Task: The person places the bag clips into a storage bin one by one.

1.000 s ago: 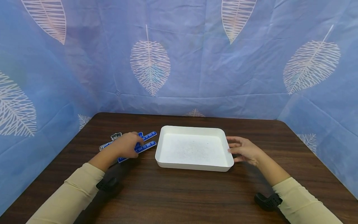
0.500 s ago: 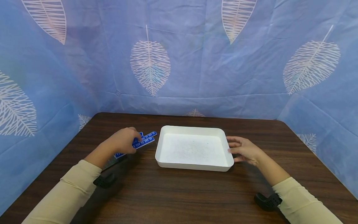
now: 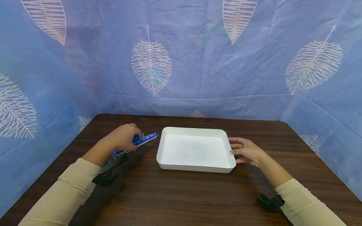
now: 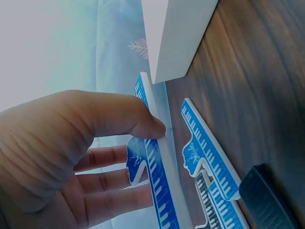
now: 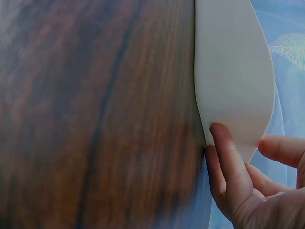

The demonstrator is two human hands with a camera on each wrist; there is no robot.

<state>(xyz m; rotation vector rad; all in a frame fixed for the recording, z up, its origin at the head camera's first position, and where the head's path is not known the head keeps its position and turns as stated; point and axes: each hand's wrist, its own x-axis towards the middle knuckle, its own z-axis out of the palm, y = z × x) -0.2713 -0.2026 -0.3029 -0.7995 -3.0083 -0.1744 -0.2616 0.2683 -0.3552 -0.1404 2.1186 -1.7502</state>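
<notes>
In the left wrist view my left hand (image 4: 52, 148) pinches a blue sheet music clip (image 4: 164, 198) printed with piano keys, thumb on its near edge and fingers behind its shaped tab. Below it on the table lie another blue clip (image 4: 207, 143), part of a further blue one (image 4: 228, 212) and a black one (image 4: 204, 191). From the head view, the left hand (image 3: 121, 138) covers much of this group. My right hand (image 3: 249, 153) touches the right end of the white tray (image 3: 195, 168), its fingers (image 5: 231, 160) extended against the outer wall.
The tray stands mid-table on the dark wooden table (image 3: 181, 197), right of the clips. A black ridged object (image 4: 267, 198) lies beside them. Blue leaf-print cloth (image 3: 186, 69) hangs behind and along both sides. Each wrist wears a black band (image 3: 270, 203).
My left hand has drawn slightly back and to the left, carrying a blue clip that now overlaps the other blue one in the head view. My right hand and the tray stay in place.
</notes>
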